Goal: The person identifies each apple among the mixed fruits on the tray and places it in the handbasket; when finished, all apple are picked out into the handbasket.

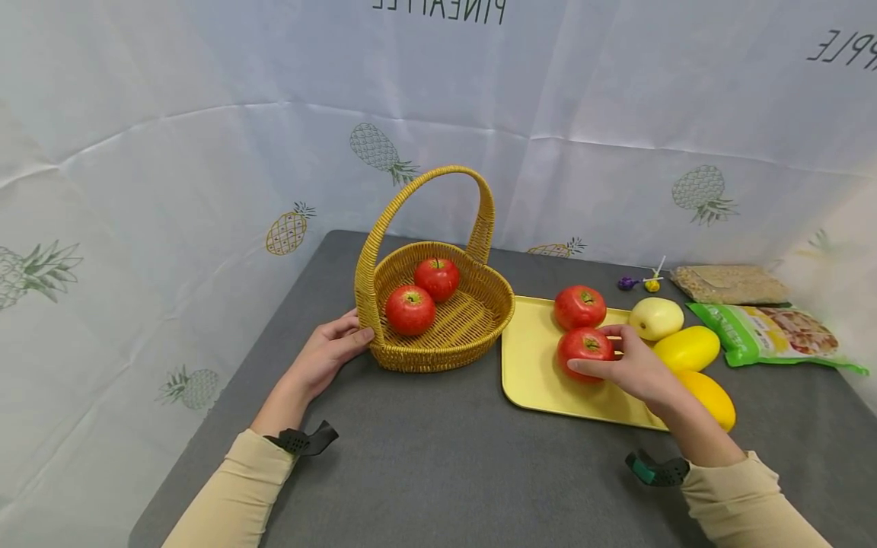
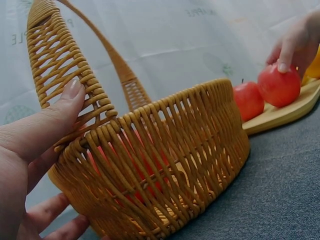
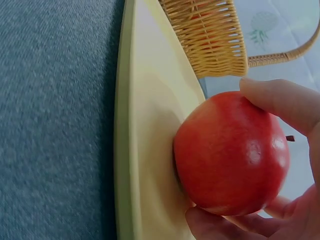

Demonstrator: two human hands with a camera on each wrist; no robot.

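A golden wicker basket [image 1: 452, 359] with a tall arched handle stands on the grey table, two red apples [image 1: 410, 310] inside it. My left hand [image 1: 332, 352] holds its left side at the foot of the handle. In the left wrist view the thumb [image 2: 72, 97] lies on the handle's weave, and the other fingers reach round the basket's side. Right of the basket is a yellow tray [image 1: 530, 365]. There my right hand [image 1: 633, 365] grips the nearer red apple [image 3: 232, 155] between thumb and fingers; it appears to rest on the tray. Another red apple [image 1: 579, 307] sits just behind.
On the tray's right side lie a pale yellow round fruit [image 1: 656, 318] and two yellow oval fruits [image 1: 687, 348]. Farther right are a green food bag [image 1: 781, 333], a clear bag of grains [image 1: 730, 284] and two lollipops [image 1: 652, 285]. A pineapple-print curtain [image 1: 226, 152] hangs behind the table.
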